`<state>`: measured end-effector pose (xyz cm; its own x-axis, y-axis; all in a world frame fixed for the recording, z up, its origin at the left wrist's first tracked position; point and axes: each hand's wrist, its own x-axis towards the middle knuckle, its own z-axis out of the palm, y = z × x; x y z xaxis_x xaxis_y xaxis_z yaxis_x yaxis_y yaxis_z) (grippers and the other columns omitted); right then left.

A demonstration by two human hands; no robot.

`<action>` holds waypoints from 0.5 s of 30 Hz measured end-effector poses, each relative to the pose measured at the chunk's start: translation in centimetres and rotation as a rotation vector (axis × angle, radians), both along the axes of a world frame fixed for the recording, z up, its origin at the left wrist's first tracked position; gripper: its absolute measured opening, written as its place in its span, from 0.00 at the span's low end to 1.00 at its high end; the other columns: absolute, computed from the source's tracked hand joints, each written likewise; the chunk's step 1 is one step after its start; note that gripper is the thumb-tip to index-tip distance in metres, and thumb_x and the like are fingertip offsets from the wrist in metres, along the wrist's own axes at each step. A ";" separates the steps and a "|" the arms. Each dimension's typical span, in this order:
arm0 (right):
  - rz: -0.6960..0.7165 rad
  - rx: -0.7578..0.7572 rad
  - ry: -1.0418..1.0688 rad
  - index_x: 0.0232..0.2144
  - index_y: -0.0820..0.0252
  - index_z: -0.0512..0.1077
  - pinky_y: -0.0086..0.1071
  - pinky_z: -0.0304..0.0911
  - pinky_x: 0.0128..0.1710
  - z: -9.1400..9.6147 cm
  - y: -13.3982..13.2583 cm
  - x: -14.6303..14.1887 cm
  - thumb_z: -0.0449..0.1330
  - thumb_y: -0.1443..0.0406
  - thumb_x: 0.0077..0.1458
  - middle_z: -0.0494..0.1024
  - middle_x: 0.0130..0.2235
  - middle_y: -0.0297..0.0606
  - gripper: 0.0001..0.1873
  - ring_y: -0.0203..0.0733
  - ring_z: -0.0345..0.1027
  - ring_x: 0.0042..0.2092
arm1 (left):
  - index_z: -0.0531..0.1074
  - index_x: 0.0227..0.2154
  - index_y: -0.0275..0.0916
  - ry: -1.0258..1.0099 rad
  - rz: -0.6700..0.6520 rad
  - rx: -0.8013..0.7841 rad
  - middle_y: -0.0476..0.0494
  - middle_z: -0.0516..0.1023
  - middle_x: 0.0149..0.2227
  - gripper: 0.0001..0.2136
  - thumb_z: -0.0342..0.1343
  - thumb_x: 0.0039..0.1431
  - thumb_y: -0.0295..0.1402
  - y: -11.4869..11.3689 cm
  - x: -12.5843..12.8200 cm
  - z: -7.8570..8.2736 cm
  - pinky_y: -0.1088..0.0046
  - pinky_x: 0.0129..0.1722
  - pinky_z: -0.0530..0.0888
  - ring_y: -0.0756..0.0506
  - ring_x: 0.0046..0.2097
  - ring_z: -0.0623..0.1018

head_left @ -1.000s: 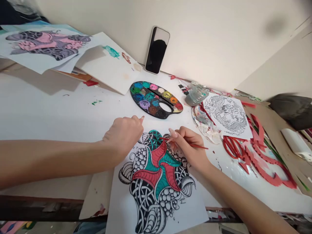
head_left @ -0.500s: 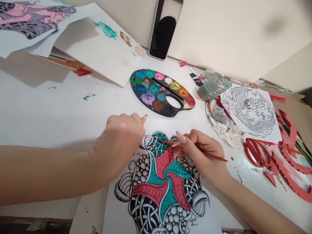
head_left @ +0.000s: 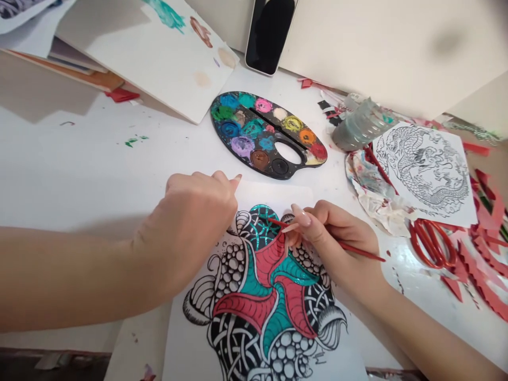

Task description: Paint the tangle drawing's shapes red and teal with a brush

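Observation:
My right hand (head_left: pixel 337 233) is closed in a pinch round a thin red paintbrush (head_left: pixel 357 250). The brush's tip reaches the woven, teal-painted patch at the top of a patterned drawing (head_left: pixel 273 307). Red and teal curved petals fill the drawing's middle, and black-and-white patterns surround them. My left hand (head_left: pixel 198 211) is curled into a fist over the upper left of the sheet, its thumb pointing right. Whatever may be inside its fingers is hidden. Beyond both hands lies a black oval palette (head_left: pixel 273 119) of many paint colours.
A phone (head_left: pixel 270 37) leans upright at the back. To the right stand a jar of cloudy water (head_left: pixel 361 124), a crumpled stained tissue (head_left: pixel 377 198), a dragon line drawing (head_left: pixel 426 169), red-handled scissors (head_left: pixel 432 243) and red paper scraps (head_left: pixel 484 254). A paint-smeared board (head_left: pixel 159 58) rests at left.
The view has shifted, so the palette, phone and board sit higher in the picture and the jar and scissors farther right. Both hands keep their grips, and the brush tip stays over the teal patch.

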<state>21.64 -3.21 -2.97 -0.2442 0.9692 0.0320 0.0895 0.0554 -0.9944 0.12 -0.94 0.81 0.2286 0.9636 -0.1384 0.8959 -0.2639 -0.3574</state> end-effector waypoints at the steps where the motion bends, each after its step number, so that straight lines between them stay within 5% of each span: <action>1: 0.012 -0.001 -0.003 0.26 0.53 0.71 0.30 0.76 0.30 -0.1 0.0 0.1 0.73 0.57 0.74 0.86 0.29 0.32 0.24 0.37 0.80 0.29 | 0.76 0.30 0.35 -0.006 0.003 0.003 0.50 0.55 0.20 0.32 0.26 0.79 0.32 0.0 0.0 0.0 0.68 0.22 0.52 0.49 0.22 0.43; 10: 0.008 0.043 -0.081 0.26 0.51 0.70 0.36 0.78 0.32 0.1 0.1 0.1 0.70 0.54 0.77 0.85 0.28 0.34 0.26 0.39 0.78 0.28 | 0.72 0.27 0.38 -0.174 0.085 -0.018 0.53 0.49 0.21 0.27 0.35 0.81 0.35 0.0 0.0 0.3 0.70 0.27 0.56 0.51 0.23 0.45; 15: 0.020 0.026 -0.103 0.25 0.52 0.70 0.34 0.71 0.27 0.3 0.1 0.0 0.70 0.55 0.77 0.85 0.28 0.34 0.26 0.39 0.77 0.29 | 0.72 0.28 0.37 -0.097 0.051 -0.043 0.51 0.53 0.21 0.29 0.29 0.80 0.34 0.2 -0.2 -0.3 0.69 0.27 0.57 0.50 0.23 0.50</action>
